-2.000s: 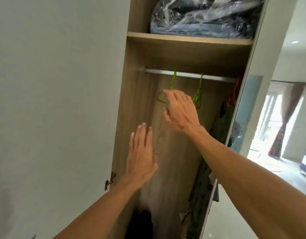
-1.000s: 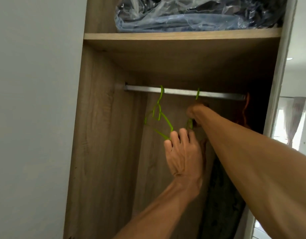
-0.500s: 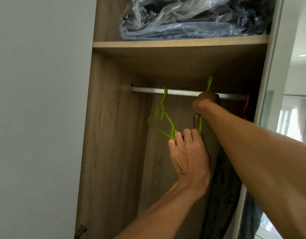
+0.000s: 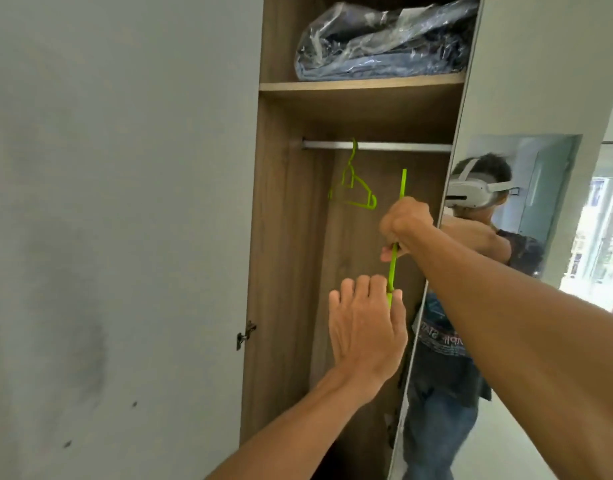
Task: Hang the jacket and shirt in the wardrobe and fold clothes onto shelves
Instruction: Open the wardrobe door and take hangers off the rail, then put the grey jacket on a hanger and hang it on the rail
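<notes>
Wooden wardrobe (image 4: 287,237) stood open, its metal rail (image 4: 377,146) just under a shelf (image 4: 360,85) of bagged clothes (image 4: 384,43). One green hanger (image 4: 355,192) hung from the rail. Below the rail and off it, the right hand (image 4: 405,225) clenched a second hanger (image 4: 392,268), held upright, while the left hand (image 4: 365,327) pinched its lower end.

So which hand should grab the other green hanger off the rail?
Probably the left hand. The right hand is full, gripping the loose hanger; the left touches just its lower end, and the hanging hanger on the rail is on its side.
</notes>
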